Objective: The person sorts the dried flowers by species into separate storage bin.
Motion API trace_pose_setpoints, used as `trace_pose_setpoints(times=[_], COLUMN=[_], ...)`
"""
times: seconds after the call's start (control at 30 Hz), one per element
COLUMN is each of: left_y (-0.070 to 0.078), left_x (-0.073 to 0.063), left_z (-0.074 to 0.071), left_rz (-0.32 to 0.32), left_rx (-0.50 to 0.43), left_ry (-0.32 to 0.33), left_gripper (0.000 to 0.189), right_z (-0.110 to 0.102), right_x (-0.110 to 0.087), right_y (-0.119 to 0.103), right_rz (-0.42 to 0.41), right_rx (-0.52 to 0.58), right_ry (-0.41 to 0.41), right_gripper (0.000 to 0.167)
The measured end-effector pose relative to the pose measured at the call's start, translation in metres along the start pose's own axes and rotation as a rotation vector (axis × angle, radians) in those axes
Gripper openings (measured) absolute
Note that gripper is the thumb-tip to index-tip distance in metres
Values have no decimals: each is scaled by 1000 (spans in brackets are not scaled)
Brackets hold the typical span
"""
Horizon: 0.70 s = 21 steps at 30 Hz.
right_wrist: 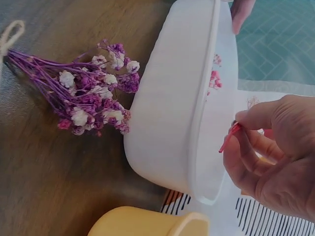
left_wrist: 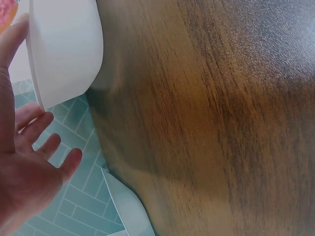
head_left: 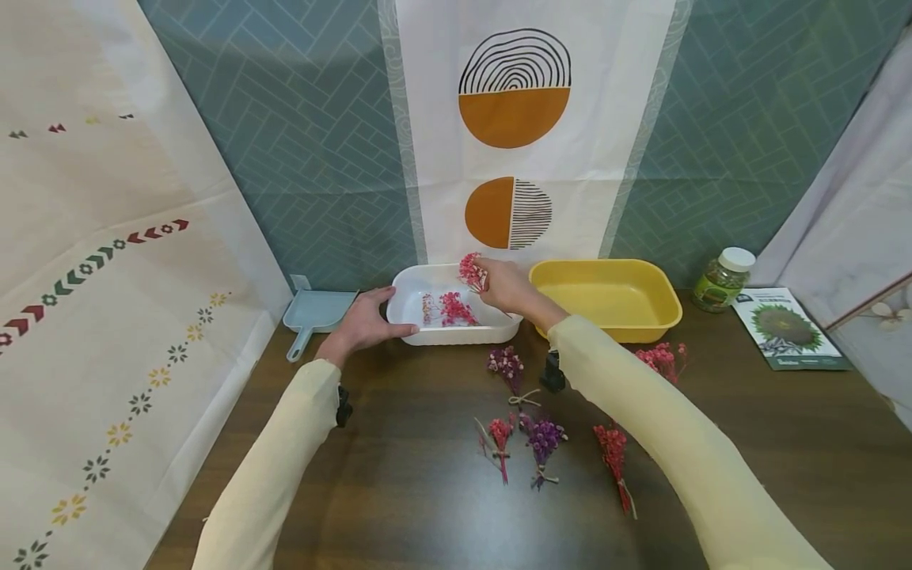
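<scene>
My right hand (head_left: 502,285) pinches a bunch of pink dried flowers (head_left: 471,271) by its stems, above the right part of a white basin (head_left: 456,336). In the right wrist view, red stem ends (right_wrist: 230,137) stick out between thumb and fingertips, while the palm hides most of the blooms. Loose pink flowers (head_left: 456,309) lie inside the basin. At the basin's left end, my left hand (head_left: 365,321) rests on the rim with thumb and fingers spread. The left wrist view shows its ring and little fingers off the white wall (left_wrist: 66,49).
A yellow basin (head_left: 606,328) stands right of the white one. Tied dried bunches, purple (head_left: 543,438) and red (head_left: 613,451), lie on the wooden table (head_left: 399,475). At left is a light blue dustpan (head_left: 317,309); at right are a jar (head_left: 722,281) and a printed packet (head_left: 787,328).
</scene>
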<state>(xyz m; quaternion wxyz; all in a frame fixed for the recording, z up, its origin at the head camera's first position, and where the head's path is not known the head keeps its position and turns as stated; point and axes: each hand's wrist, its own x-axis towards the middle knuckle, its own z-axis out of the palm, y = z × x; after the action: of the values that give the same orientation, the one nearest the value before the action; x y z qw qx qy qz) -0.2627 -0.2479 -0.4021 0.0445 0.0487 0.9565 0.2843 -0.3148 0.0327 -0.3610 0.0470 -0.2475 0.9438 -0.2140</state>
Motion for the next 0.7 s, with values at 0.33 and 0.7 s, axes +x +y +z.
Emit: trace_pose_setpoints(times=[0.33, 0.7], left_y=[-2, -4], left_x=[0, 2], left_z=[0, 1], left_rz=[5, 12], left_rx=[-1, 8], left_ry=[8, 12], left_gripper=[104, 104], right_z=[13, 31], right_x=[13, 15], right_y=[-2, 2], right_rz=[8, 68], right_rx=[-81, -32], right_ry=[-71, -135], right_gripper=[66, 58])
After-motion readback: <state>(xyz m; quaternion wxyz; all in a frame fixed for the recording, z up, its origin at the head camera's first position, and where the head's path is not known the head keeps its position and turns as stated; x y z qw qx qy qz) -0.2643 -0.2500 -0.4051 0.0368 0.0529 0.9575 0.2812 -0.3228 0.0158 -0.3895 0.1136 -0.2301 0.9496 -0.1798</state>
